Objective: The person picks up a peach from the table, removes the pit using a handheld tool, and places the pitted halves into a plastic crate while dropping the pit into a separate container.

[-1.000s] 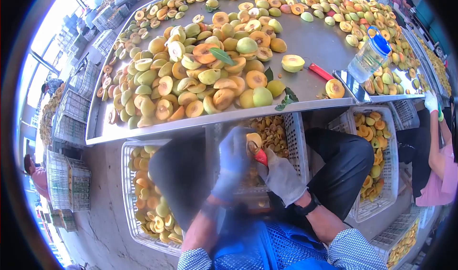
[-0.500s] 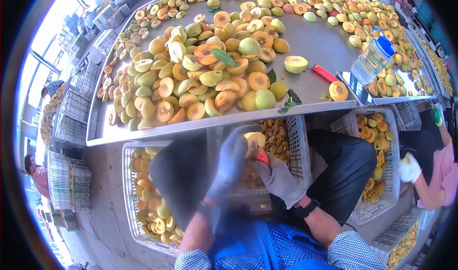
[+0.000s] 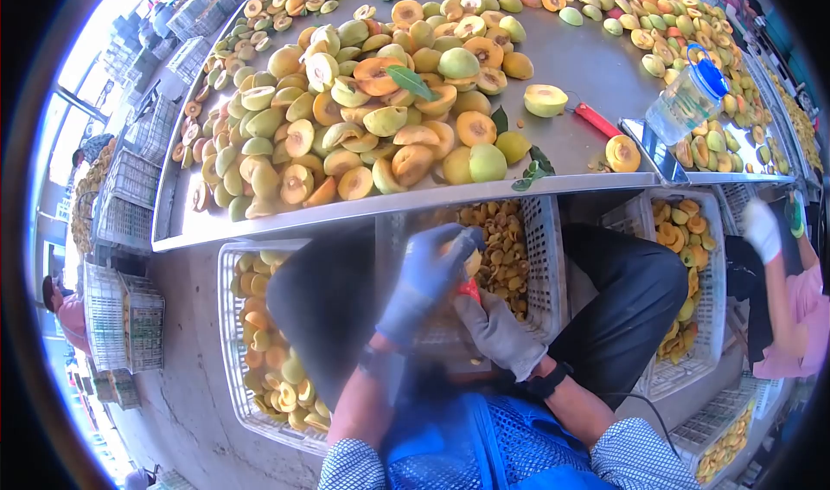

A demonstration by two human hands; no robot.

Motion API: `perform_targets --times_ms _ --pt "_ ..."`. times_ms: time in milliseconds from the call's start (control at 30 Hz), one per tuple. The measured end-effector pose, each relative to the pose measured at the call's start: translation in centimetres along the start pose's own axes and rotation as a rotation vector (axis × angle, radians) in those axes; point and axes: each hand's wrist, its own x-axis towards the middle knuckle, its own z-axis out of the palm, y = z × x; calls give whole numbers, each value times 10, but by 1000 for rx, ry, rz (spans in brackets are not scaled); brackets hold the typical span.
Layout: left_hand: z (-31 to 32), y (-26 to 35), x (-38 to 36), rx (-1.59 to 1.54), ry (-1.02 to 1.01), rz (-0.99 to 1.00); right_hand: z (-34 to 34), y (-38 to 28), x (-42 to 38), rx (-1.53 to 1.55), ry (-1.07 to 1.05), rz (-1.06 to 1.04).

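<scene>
The left hand (image 3: 430,269) in a blue glove is wrapped around a peach half (image 3: 469,261), right above the middle crate (image 3: 540,265). The right hand (image 3: 493,330) grips a red tool (image 3: 469,290) just under the peach, touching it
</scene>
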Motion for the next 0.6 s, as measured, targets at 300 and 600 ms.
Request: perform_targets --times_ms 300,600 --pt "0 -6 -15 -494 -38 349 -16 -34 -5 573 -261 394" --pt "-8 11 -12 86 -90 104 13 31 -10 -134 82 -123"
